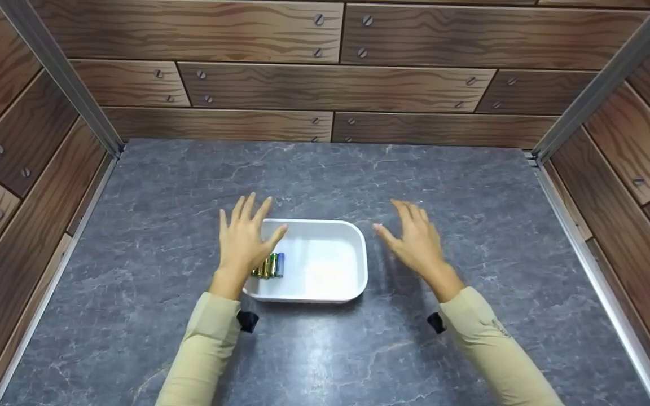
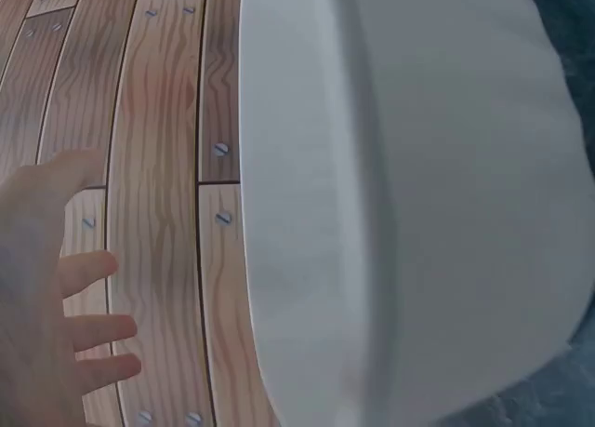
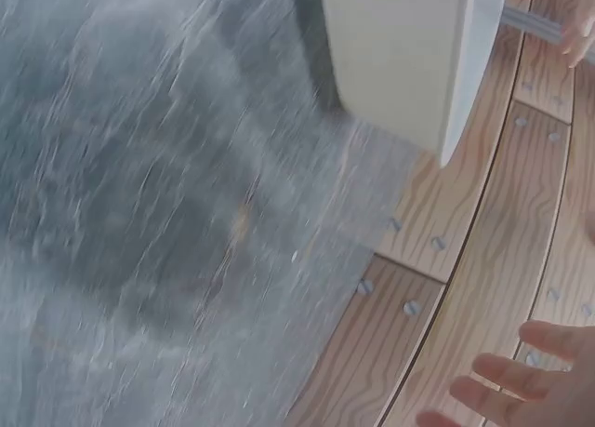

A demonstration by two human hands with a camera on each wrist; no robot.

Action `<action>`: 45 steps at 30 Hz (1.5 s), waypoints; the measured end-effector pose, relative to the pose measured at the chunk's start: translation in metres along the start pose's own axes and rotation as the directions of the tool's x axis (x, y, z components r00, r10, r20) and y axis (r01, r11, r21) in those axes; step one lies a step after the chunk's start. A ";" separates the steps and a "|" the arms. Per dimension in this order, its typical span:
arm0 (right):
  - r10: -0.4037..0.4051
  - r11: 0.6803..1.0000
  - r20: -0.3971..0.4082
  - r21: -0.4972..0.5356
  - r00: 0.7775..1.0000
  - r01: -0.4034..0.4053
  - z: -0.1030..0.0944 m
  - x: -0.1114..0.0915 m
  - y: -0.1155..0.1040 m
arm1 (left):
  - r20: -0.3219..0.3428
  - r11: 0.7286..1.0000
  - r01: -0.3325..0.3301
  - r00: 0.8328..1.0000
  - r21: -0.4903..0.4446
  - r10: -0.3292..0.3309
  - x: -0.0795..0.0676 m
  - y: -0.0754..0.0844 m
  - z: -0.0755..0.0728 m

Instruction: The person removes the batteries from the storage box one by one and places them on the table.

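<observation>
A white rectangular tray (image 1: 325, 265) with rounded corners sits on the grey table. Several batteries (image 1: 271, 266), green-gold ones and a blue one, lie side by side at its left end, partly hidden by my left hand (image 1: 242, 239). That hand hovers over the tray's left edge with fingers spread, holding nothing. Off the tray's right side is my right hand (image 1: 417, 239), fingers apart, thumb toward the tray, nothing in it. In the left wrist view the tray's side (image 2: 465, 185) fills much of the picture. The right wrist view catches a tray corner (image 3: 400, 55) at the top.
The table (image 1: 471, 338) has a grey marbled surface. Wood-patterned panels (image 1: 280, 84) enclose it at the back and both sides, with metal posts (image 1: 65, 73) at the corners. A dark wrist camera (image 1: 247, 321) is worn below each hand.
</observation>
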State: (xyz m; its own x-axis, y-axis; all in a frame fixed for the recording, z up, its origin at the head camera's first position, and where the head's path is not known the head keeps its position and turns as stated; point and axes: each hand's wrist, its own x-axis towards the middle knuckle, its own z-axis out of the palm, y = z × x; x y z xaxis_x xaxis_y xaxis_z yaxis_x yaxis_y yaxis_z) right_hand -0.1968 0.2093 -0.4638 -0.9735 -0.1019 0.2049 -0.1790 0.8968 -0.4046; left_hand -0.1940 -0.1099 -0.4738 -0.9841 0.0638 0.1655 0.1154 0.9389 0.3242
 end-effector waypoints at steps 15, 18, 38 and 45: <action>-0.139 0.976 -0.015 0.168 0.990 0.139 0.022 -0.018 -0.037 | -0.110 0.933 -0.023 0.994 -0.360 -0.018 -0.025 -0.040 0.017; -0.151 0.970 0.014 0.196 0.989 0.145 0.028 -0.022 -0.041 | -0.094 0.910 -0.024 0.995 -0.413 -0.016 -0.028 -0.049 0.023; -0.271 0.940 0.113 0.245 0.956 0.238 0.060 -0.025 -0.068 | -0.026 0.523 -0.025 1.000 -0.852 0.007 -0.038 -0.083 0.060; -0.304 0.933 0.165 0.253 0.938 0.257 0.077 -0.021 -0.080 | 0.072 0.445 0.057 0.997 -0.894 0.017 -0.039 -0.088 0.064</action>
State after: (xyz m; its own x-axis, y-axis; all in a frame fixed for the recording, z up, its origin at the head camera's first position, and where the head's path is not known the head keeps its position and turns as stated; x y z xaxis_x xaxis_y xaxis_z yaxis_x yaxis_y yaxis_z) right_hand -0.1727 0.1071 -0.5043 -0.8827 -0.4388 0.1682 -0.4534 0.7011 -0.5503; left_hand -0.1743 -0.1736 -0.5686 -0.9892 0.1041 0.1032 0.1154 0.1193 0.9861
